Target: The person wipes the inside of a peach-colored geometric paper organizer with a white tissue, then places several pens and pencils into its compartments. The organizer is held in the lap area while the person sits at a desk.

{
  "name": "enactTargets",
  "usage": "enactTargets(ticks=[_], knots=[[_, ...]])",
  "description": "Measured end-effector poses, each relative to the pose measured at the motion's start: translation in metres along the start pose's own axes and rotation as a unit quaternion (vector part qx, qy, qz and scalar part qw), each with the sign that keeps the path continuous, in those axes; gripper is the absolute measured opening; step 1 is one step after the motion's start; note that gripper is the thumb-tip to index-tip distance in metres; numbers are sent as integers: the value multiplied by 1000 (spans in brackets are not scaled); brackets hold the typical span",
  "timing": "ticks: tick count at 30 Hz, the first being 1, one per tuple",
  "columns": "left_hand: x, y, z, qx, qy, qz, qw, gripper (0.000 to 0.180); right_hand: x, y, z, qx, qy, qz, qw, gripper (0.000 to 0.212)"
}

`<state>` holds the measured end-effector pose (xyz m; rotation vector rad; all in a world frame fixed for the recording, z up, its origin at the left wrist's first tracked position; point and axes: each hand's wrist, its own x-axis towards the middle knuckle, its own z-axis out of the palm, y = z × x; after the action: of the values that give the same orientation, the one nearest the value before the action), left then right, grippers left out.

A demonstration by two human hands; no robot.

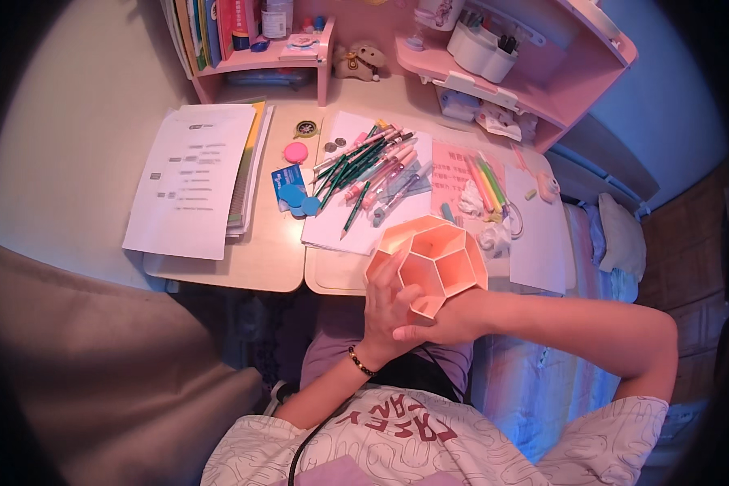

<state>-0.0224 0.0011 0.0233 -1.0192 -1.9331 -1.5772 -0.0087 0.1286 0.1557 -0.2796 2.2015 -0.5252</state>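
Close to my body, just past the front edge of the desk, I hold a peach-coloured honeycomb pen holder. Its hexagonal compartments face up, and no pens show in them. My left hand grips its left and near side, fingers pressed along the wall; a beaded bracelet circles that wrist. From the right, my right hand holds the near lower side, its fingers mostly hidden by the holder and the left hand. Beyond it lies a loose pile of pencils and pens on white paper.
At the left sits a paper stack. Near the pile are a pink round case, a compass and a blue card. Highlighters and crumpled tissue lie at the right. Pink shelves stand behind.
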Motion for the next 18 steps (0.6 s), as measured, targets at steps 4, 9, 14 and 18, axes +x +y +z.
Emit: enactTargets(ticks=[4,9,14,18], knots=[[-2,2,0,19,0,-13,1000,40,-6,-10,7,-85,34,59,994,65],[-7,3,-2,56,-9,4,998,42,-6,-5,13,-83,45,22,995,64],[-2,1,0,14,0,-3,1000,42,-9,2,8,-18,43,-41,998,64],[14,4,-2,19,-2,-15,1000,42,-6,12,0,-22,94,-69,993,66]])
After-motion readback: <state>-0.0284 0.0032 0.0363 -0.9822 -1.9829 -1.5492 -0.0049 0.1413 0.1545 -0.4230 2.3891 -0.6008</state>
